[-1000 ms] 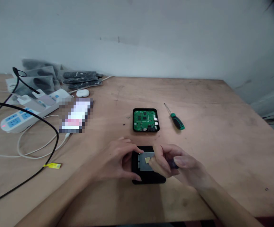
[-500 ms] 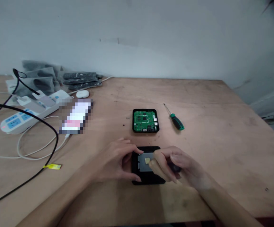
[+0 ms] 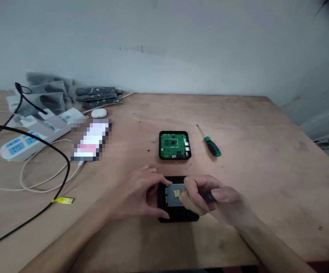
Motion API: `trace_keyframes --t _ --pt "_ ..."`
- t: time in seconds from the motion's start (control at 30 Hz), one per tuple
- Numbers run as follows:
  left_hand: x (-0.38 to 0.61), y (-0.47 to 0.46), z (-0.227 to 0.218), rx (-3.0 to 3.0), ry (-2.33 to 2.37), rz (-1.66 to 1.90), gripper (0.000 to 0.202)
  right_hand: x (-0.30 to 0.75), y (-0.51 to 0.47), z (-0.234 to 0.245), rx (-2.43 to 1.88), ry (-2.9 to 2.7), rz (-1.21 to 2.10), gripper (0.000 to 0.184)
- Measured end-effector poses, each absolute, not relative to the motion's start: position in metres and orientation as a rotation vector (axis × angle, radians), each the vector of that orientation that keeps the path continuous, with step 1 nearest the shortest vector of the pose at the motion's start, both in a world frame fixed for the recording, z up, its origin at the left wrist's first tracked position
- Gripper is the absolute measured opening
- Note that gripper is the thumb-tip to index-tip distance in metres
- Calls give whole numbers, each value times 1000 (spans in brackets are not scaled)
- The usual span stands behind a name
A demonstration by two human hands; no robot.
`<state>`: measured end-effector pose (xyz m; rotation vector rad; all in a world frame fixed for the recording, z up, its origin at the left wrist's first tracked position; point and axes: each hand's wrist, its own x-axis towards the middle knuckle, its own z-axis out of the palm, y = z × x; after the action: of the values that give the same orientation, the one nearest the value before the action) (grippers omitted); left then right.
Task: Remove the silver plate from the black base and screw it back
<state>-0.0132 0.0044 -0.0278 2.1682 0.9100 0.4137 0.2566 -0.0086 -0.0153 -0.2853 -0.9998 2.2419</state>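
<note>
A black plastic cover (image 3: 178, 215) lies on the table in front of me, with a grey metal plate (image 3: 171, 200) in it and a small pale yellow pad (image 3: 177, 193) on the plate. My left hand (image 3: 141, 193) grips the cover's left side, thumb at the near corner and a finger at the far one. Over the cover's right half, my right hand (image 3: 210, 197) is closed around a tool with a dark handle (image 3: 208, 196); its tip is hidden behind the fingers. Beyond the cover, a green circuit board (image 3: 171, 143) sits in a black case (image 3: 160, 151).
A green-and-black screwdriver (image 3: 212, 147) lies right of the case. On the left are a phone (image 3: 92, 139) on a white cable, a white power strip (image 3: 43, 131), a white earbud case (image 3: 99, 113), a black cable (image 3: 65, 159) and bagged items (image 3: 96, 96).
My right hand has rolled a little around the dark handle, and its fingers have shifted. My left hand and the cover stay where they were.
</note>
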Motion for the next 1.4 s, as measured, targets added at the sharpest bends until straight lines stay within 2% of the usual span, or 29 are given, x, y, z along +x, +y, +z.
trace_keyframes --t 0.17,0.6,0.8,1.0,1.23,1.4 --pt "-12 4 -26 2173 896 438 68 256 -9 -14 -250 -910 2306 29" --pt "-12 5 -28 2171 894 432 67 257 -11 -13 -309 -985 2283 32" --pt "-13 3 -28 2172 919 428 69 255 -11 -13 -323 -1174 2160 49" --pt "-13 3 -26 2170 914 434 69 253 -9 -11 -334 -1210 2094 56" --pt "-12 3 -24 2184 908 430 66 256 -10 -8 -343 -1006 2234 33" --pt "-12 3 -26 2178 909 420 65 255 -11 -5 -345 -987 2251 31"
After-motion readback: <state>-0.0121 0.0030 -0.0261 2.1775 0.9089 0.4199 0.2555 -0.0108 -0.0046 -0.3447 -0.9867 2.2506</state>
